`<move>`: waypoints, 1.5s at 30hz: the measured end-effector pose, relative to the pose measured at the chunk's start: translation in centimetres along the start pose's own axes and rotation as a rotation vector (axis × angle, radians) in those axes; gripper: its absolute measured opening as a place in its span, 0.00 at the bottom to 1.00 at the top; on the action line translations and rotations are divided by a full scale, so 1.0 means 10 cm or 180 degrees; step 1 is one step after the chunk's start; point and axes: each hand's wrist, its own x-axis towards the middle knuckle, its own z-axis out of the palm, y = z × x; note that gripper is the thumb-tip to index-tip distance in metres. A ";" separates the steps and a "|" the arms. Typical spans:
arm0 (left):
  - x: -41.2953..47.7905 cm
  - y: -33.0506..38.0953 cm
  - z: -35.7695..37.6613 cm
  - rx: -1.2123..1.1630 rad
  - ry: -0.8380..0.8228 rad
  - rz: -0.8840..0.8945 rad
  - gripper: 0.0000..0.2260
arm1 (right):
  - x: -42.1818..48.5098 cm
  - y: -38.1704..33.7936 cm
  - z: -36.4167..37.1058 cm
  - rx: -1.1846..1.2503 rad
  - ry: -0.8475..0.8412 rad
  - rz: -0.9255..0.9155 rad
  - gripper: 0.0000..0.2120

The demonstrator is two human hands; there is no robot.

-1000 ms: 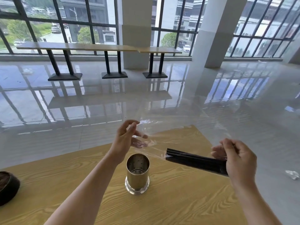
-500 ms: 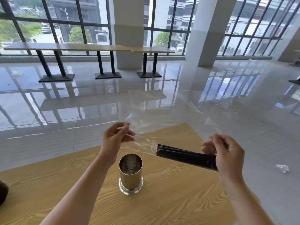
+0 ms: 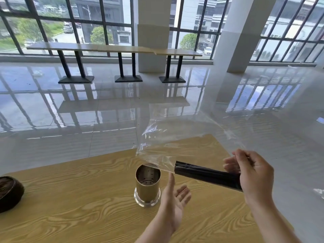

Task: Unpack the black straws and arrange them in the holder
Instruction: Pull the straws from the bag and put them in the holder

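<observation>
- our right hand grips the black straws, hiding their near ends; the clear wrapper is faint.
- our left hand is open beside the holder, standing well inside the desk edges.

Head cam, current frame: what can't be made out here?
Head view only:
black straws: one end hidden in the grip of the right hand; count unreadable, bundle too tight.
clear wrap: outline lost against the glossy floor.
dark bowl: cut off by the left edge.
floor scrap: cut by the right edge, too small.
</observation>
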 end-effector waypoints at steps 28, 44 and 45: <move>0.13 -0.05 0.51 -0.1669 -0.0693 0.0128 0.09 | 0.21 -0.31 0.15 -0.0923 -0.0672 -0.0461 0.11; 0.14 0.17 0.50 -0.1998 -0.0605 0.0177 0.13 | 0.37 -0.61 0.25 -0.1429 -0.1312 -0.0468 0.30; 0.14 0.18 0.50 -0.2029 -0.0595 0.0176 0.12 | 0.36 -0.58 0.20 -0.1401 -0.1341 -0.0338 0.30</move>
